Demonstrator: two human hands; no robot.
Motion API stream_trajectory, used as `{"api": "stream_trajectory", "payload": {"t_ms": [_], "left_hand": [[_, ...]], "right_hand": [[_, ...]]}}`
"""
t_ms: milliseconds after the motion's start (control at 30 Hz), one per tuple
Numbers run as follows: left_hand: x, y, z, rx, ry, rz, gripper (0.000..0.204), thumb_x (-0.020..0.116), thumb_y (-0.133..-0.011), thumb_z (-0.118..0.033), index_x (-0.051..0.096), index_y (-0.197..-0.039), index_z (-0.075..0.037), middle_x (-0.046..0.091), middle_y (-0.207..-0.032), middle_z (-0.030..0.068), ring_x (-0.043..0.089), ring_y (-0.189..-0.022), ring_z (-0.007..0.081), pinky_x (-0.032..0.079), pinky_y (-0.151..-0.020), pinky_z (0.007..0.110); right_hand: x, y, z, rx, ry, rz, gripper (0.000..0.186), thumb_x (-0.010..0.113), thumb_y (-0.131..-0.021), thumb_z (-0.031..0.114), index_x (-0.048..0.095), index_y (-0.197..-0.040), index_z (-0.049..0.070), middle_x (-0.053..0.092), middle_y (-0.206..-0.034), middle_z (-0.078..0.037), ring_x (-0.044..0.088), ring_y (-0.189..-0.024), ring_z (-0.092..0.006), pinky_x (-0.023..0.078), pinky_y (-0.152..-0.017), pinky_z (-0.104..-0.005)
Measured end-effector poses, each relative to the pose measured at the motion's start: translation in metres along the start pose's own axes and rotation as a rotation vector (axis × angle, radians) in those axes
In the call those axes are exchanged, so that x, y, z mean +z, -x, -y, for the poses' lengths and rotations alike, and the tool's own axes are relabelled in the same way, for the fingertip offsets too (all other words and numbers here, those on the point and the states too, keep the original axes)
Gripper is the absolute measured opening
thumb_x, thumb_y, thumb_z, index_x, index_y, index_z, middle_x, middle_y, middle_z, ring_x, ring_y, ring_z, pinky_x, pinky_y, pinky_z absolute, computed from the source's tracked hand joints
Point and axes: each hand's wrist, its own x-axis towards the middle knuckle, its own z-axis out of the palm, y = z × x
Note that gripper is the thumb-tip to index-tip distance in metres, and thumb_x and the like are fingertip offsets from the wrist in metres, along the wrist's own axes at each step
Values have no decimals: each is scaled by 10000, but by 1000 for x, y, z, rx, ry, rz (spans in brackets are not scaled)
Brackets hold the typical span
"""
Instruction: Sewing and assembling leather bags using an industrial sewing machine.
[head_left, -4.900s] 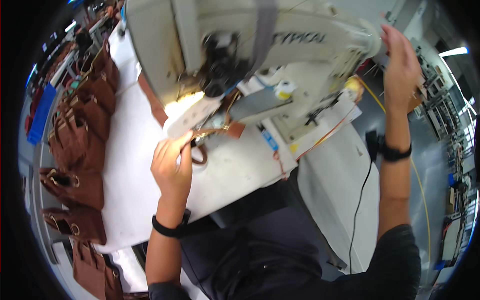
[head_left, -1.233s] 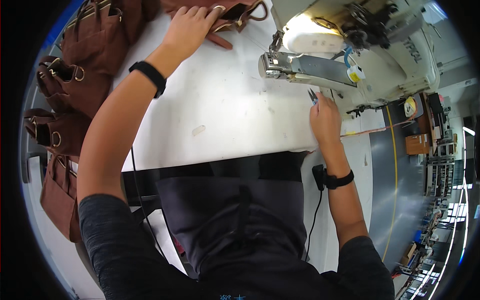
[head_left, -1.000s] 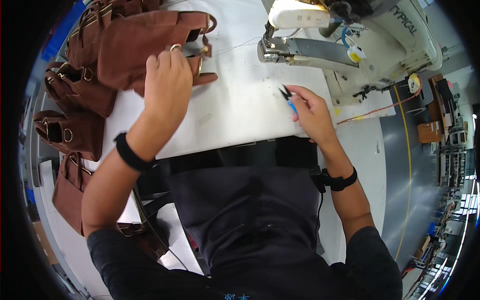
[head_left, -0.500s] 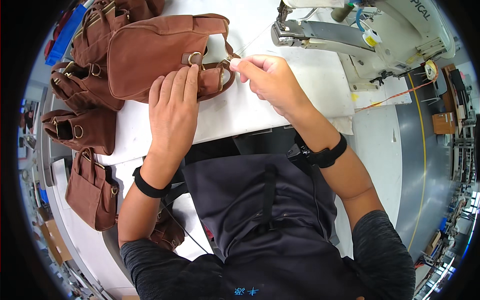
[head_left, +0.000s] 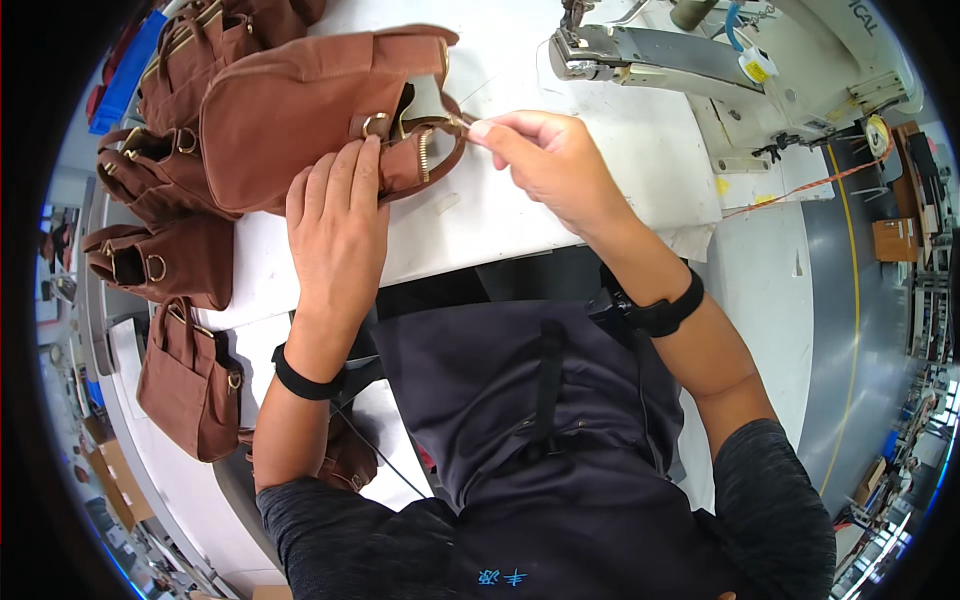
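Observation:
A brown bag (head_left: 290,110) lies on its side on the white table (head_left: 640,170), its zipped opening and straps toward the right. My left hand (head_left: 336,230) rests on the bag's lower part with fingers extended, just below a gold D-ring (head_left: 374,123). My right hand (head_left: 555,175) is pinched at the bag's right end, by a strap (head_left: 450,160) and a small metal fitting; exactly what lies between finger and thumb is too small to tell. Whether the snips are still inside that hand is hidden.
Several brown bags (head_left: 180,260) line the left side, one (head_left: 185,390) lower than the others, near a blue bin (head_left: 128,72). An industrial sewing machine (head_left: 670,60) stands at the upper right, with red cord below it. A floor aisle with a yellow line (head_left: 850,300) runs along the right.
The bag has come from behind toward me. My right hand has moved left from the machine to the bag; the snips it held are out of sight. My left fingers have settled on the bag.

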Motion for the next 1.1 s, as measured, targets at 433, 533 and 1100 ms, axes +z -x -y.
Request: {"api": "stream_trajectory", "payload": {"t_ms": [433, 533, 1100], "left_hand": [[1, 1, 0, -47, 32, 6, 656, 824, -791, -32, 657, -1423, -82, 706, -1343, 96, 642, -1251, 309, 454, -1115, 449], [-9, -1, 5, -121, 172, -36, 564, 813, -823, -33, 674, -1369, -64, 709, -1299, 100, 643, -1226, 310, 433, -1126, 457], [-87, 32, 4, -601, 1516, -715, 416, 673, -1080, -54, 584, -1475, 43, 686, -1359, 67, 632, -1213, 123, 468, -1102, 299]], "right_hand": [[15, -9, -5, -23, -224, 4, 288, 765, -1030, 292, 791, -1050, 6, 602, -773, 44, 438, -590, 0, 328, -496, -211], [-17, 5, -14, -250, 104, -134, 299, 771, -1010, 249, 787, -1046, -47, 719, -818, -32, 604, -738, -76, 494, -663, -263], [-156, 24, -84, -579, 1223, -607, 332, 728, -969, 168, 713, -1287, 77, 712, -1253, -127, 648, -1191, -347, 486, -1045, -454]]}}
